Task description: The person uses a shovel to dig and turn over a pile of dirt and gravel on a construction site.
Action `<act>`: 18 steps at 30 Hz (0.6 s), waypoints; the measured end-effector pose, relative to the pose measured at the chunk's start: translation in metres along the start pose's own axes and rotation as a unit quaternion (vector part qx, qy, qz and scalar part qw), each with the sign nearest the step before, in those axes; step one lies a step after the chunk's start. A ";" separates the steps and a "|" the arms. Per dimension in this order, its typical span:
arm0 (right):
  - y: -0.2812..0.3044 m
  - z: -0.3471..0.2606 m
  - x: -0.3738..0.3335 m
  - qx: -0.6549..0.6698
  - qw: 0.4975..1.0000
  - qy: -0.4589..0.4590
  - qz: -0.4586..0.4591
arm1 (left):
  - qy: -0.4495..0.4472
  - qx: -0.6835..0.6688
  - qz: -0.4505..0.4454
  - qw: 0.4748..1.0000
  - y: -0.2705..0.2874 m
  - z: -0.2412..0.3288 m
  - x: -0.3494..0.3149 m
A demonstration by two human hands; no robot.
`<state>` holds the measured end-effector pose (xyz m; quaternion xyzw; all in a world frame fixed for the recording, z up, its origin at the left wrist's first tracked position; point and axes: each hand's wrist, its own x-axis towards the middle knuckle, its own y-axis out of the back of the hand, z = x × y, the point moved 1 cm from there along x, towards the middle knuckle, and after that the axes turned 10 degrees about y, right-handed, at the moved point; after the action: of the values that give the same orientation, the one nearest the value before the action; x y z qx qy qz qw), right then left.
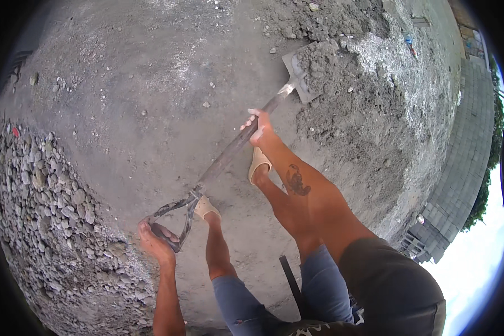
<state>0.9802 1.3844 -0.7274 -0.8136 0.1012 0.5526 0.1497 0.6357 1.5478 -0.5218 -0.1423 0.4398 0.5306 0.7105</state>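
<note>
Many stones (67, 210) fill the lower left of the frame, where, just right of them, we see the left hand (155, 244), fingers curled around the end grip (187, 225) of the shovel (227, 158), which slants toward upper right. At centre, we see the right hand's (261, 131) fingers wrapped around the shaft; then come the blade (301, 80), touching the soil (369, 92), and, far right, a wall (466, 151).

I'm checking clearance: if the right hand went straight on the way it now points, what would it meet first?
Beyond the long, round, brown-grey shovel shaft it grips, the right hand would probably meet dusty grey ground first, though depth is unclear.
</note>
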 end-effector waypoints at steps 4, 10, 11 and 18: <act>0.060 -0.097 -0.068 0.184 0.977 0.026 -0.108 | -0.240 0.059 -0.121 0.962 -0.023 0.024 -0.079; 0.061 -0.147 -0.124 0.157 0.985 0.037 -0.066 | -0.167 0.008 -0.108 0.980 -0.024 0.059 -0.126; 0.038 -0.121 -0.119 0.103 0.992 0.040 -0.067 | -0.110 -0.020 -0.081 0.990 -0.009 0.050 -0.123; -0.092 0.116 -0.115 -0.060 0.983 -0.176 0.008 | -0.030 0.020 0.308 0.951 0.148 0.035 -0.104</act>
<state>0.8668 1.5112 -0.6482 -0.7106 0.0465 0.6932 0.1113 0.5172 1.5645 -0.3815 0.0299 0.4516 0.7184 0.5283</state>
